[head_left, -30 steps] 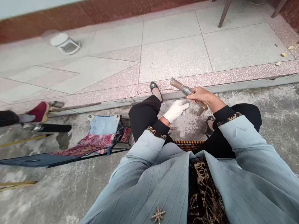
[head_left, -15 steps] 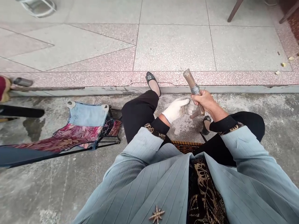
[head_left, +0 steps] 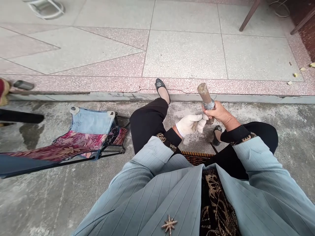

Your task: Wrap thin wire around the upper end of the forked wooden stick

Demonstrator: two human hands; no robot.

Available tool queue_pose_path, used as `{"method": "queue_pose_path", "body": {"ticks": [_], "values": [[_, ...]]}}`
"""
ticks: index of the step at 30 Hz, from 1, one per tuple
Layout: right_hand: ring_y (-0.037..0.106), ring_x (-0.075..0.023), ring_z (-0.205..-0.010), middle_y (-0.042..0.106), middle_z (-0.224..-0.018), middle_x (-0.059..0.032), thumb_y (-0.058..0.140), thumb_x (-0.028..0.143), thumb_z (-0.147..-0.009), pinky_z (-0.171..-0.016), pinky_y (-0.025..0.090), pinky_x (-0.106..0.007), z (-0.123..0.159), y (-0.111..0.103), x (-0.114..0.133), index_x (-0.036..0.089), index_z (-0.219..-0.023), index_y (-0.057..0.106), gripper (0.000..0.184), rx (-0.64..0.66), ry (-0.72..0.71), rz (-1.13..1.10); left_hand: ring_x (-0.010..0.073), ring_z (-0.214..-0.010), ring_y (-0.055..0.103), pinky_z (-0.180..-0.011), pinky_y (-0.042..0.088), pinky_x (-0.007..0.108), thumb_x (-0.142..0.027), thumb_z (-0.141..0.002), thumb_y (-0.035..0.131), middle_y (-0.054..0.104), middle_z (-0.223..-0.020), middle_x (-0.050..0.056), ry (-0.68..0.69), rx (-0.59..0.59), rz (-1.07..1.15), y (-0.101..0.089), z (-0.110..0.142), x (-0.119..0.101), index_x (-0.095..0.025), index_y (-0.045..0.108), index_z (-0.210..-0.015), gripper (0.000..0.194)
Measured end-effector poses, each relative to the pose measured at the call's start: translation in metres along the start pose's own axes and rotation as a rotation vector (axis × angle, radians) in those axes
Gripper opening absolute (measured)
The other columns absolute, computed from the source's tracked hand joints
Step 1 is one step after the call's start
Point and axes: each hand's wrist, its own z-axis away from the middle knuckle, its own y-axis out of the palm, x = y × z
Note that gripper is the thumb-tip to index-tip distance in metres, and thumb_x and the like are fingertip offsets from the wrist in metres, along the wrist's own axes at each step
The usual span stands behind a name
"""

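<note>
My right hand [head_left: 218,111], bare, is closed around a thick brown wooden stick [head_left: 203,91] with silvery wire [head_left: 209,104] wound round its middle. The stick tilts, its round upper end pointing away from me and to the left. My left hand [head_left: 193,124], in a white glove, has its fingers curled together at the stick's lower part, just left of my right hand. The glove covers the short side piece at the stick's lower end, so the exact grip there is hidden.
A folding chair [head_left: 90,123] with blue and floral cloth stands on the concrete at left. A raised tiled step [head_left: 182,49] runs ahead, with my foot in a black shoe [head_left: 161,86] on it. A dark cylinder [head_left: 24,85] lies at far left. Table legs [head_left: 249,15] stand at upper right.
My gloved left hand has moved right and closed in over the stick's lower side piece. The stick's upper end has swung slightly toward me and to the right.
</note>
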Motion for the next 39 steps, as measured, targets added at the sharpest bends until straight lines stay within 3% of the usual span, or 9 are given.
{"method": "queue_pose_path", "body": {"ticks": [5, 11, 13, 18, 24, 27, 30, 35, 39], "values": [[0.041, -0.0082, -0.036, 0.051, -0.044, 0.0057, 0.074, 0.04, -0.065, -0.039, 0.035, -0.022, 0.003, -0.003, 0.005, 0.018, -0.071, 0.058, 0.028, 0.023, 0.025, 0.077, 0.0173, -0.051, 0.066, -0.05, 0.057, 0.029, -0.021, -0.082, 0.068, 0.067, -0.065, 0.006, 0.089, 0.034, -0.057, 0.006, 0.0, 0.006, -0.008, 0.068, -0.086, 0.014], [0.044, -0.0085, -0.041, 0.051, -0.047, 0.0054, 0.071, 0.039, -0.061, -0.044, 0.036, -0.022, 0.0, 0.004, 0.01, 0.017, -0.07, 0.058, 0.026, -0.144, 0.095, 0.223, 0.0174, -0.06, 0.069, -0.056, 0.057, 0.026, -0.036, -0.075, 0.079, 0.072, -0.072, 0.01, 0.253, 0.051, -0.25, 0.007, 0.003, 0.003, -0.008, 0.067, -0.088, 0.033], [0.044, -0.0084, -0.043, 0.051, -0.048, 0.005, 0.069, 0.039, -0.063, -0.045, 0.035, -0.022, -0.002, 0.007, 0.007, 0.017, -0.069, 0.059, 0.025, -0.249, 0.113, 0.27, 0.0156, -0.059, 0.068, -0.055, 0.056, 0.025, -0.039, -0.077, 0.076, 0.072, -0.072, 0.01, 0.296, -0.023, -0.329, 0.005, 0.002, 0.0, -0.009, 0.066, -0.087, 0.033], [0.041, -0.0081, -0.044, 0.047, -0.047, 0.0057, 0.068, 0.036, -0.065, -0.043, 0.029, -0.022, -0.007, 0.015, -0.005, 0.018, -0.064, 0.056, 0.022, -0.452, 0.151, 0.427, 0.0142, -0.056, 0.064, -0.055, 0.05, 0.025, -0.033, -0.083, 0.065, 0.07, -0.068, 0.007, 0.389, -0.376, -0.634, 0.005, -0.002, -0.002, -0.015, 0.062, -0.085, 0.018], [0.039, -0.0084, -0.041, 0.044, -0.045, 0.0066, 0.068, 0.023, -0.064, -0.039, 0.028, -0.022, -0.018, 0.029, -0.014, 0.02, -0.063, 0.054, 0.015, -0.577, 0.211, 0.323, 0.0222, -0.085, 0.064, -0.074, 0.046, 0.031, -0.02, -0.081, 0.061, 0.068, -0.084, 0.008, 0.599, -0.725, -1.216, 0.004, -0.006, 0.002, -0.019, 0.063, -0.082, 0.002], [0.039, -0.0077, -0.039, 0.046, -0.046, 0.0062, 0.066, 0.016, -0.065, -0.037, 0.031, -0.021, -0.024, 0.032, -0.016, 0.021, -0.064, 0.05, 0.016, -0.616, 0.289, 0.04, 0.027, -0.091, 0.062, -0.078, 0.042, 0.036, -0.025, -0.09, 0.053, 0.067, -0.09, 0.014, 0.641, -0.785, -1.7, -0.003, -0.009, 0.002, -0.016, 0.066, -0.089, 0.015], [0.04, -0.0062, -0.04, 0.048, -0.051, 0.0052, 0.063, 0.01, -0.067, -0.038, 0.035, -0.019, -0.027, 0.031, -0.018, 0.02, -0.064, 0.05, 0.017, -0.572, 0.39, -0.239, 0.0287, -0.093, 0.062, -0.079, 0.04, 0.039, -0.026, -0.096, 0.044, 0.067, -0.092, 0.018, 0.674, -0.712, -1.967, -0.013, -0.01, -0.004, -0.014, 0.068, -0.098, 0.027], [0.037, -0.0043, -0.041, 0.044, -0.055, 0.0065, 0.061, 0.013, -0.074, -0.039, 0.035, -0.018, -0.025, 0.038, -0.018, 0.019, -0.068, 0.047, 0.016, -0.526, 0.418, -0.497, 0.03, -0.098, 0.063, -0.087, 0.042, 0.041, -0.026, -0.093, 0.05, 0.068, -0.097, 0.019, 0.731, -0.693, -1.949, -0.024, -0.004, -0.013, -0.013, 0.07, -0.103, 0.026], [0.036, -0.0042, -0.041, 0.044, -0.054, 0.0066, 0.064, 0.014, -0.07, -0.04, 0.034, -0.018, -0.023, 0.042, -0.014, 0.019, -0.066, 0.047, 0.018, -0.52, 0.304, -0.501, 0.0252, -0.099, 0.064, -0.092, 0.047, 0.037, -0.027, -0.088, 0.058, 0.07, -0.099, 0.013, 0.804, -0.73, -1.491, -0.019, -0.001, -0.011, -0.017, 0.07, -0.101, 0.02]]}}
